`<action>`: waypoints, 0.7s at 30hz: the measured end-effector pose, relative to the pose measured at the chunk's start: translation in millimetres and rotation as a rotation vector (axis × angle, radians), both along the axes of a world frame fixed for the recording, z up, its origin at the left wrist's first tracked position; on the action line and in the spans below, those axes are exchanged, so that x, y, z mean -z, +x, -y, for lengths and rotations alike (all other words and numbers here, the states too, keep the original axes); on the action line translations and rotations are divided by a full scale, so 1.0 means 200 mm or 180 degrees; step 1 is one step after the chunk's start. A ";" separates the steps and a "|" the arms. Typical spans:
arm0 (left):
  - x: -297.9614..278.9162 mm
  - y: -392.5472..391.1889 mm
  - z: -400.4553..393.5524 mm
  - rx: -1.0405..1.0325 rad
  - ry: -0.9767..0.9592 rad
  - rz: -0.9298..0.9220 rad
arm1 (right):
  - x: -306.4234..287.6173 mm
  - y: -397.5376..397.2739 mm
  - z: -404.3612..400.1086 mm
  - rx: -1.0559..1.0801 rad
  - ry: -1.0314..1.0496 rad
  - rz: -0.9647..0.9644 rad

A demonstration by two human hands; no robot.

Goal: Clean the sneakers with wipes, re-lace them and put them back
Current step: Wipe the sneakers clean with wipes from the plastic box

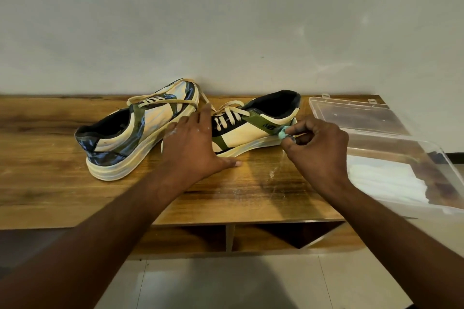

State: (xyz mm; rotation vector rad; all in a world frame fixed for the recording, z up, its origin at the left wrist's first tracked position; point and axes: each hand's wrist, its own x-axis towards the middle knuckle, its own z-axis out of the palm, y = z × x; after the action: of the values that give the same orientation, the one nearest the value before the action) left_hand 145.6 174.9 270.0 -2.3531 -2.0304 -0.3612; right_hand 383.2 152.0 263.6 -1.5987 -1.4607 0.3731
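Fingers (204, 114) of our left hand (190, 143): straight and spread, laid flat over the toe of the right-hand sneaker, thumb out along the wood; they grip nothing.

Item, far left: cream, olive-green and dark blue low-top sneaker with a thick cream sole (136, 128), upright on the brown wood-grain bench (45, 183), heel toward us, toe toward the wall, its cream lace (163, 100) threaded but lying loose across the upper.

Item, centre: second cream and olive-green sneaker with a black collar (253, 124), upright just beside the first, toe to the left under our left hand, heel to the right, laces in the eyelets.

Item, at that sneaker's heel: small crumpled pale-green wipe (283, 133), pinched in the curled fingers of our right hand (320, 148) and pressed against the sole's edge.

Item, far right: clear plastic lidded box (391, 150), open, lid tipped back toward the wall, white folded wipes (386, 178) inside.
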 end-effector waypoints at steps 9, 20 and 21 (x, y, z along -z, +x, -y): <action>-0.03 -0.04 -0.06 -0.0104 -0.0022 0.0099 | 0.00 0.02 0.01 0.0040 0.0125 -0.0038; -0.25 -0.11 -0.08 0.0073 -0.1285 0.0183 | -0.05 0.00 0.06 -0.0055 0.0888 0.0176; -0.27 -0.11 -0.08 0.0110 -0.1385 0.0207 | -0.05 0.00 0.06 -0.0102 0.0907 0.0191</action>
State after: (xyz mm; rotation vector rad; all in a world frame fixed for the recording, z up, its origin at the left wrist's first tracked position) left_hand 122.7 191.5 323.8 -2.6428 -2.2971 0.0108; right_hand 383.2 139.8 272.7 -1.3693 -1.5120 0.1282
